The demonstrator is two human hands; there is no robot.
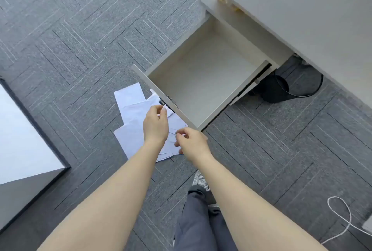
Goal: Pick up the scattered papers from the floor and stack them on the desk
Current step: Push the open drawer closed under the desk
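At nine o'clock a pale slanted panel (22, 140) with a dark edge meets the grey carpet (66, 35), and just left of centre the papers (130, 109) lie on that carpet as overlapping white sheets, any print too faint to read. Over them the left hand (156, 125) has fingers curled, thumb near fingertips; the right hand (192, 143) looks to be pinching a sheet edge. At one o'clock the drawer (203, 73) stands open under the desk (302, 5), bearing no legible label
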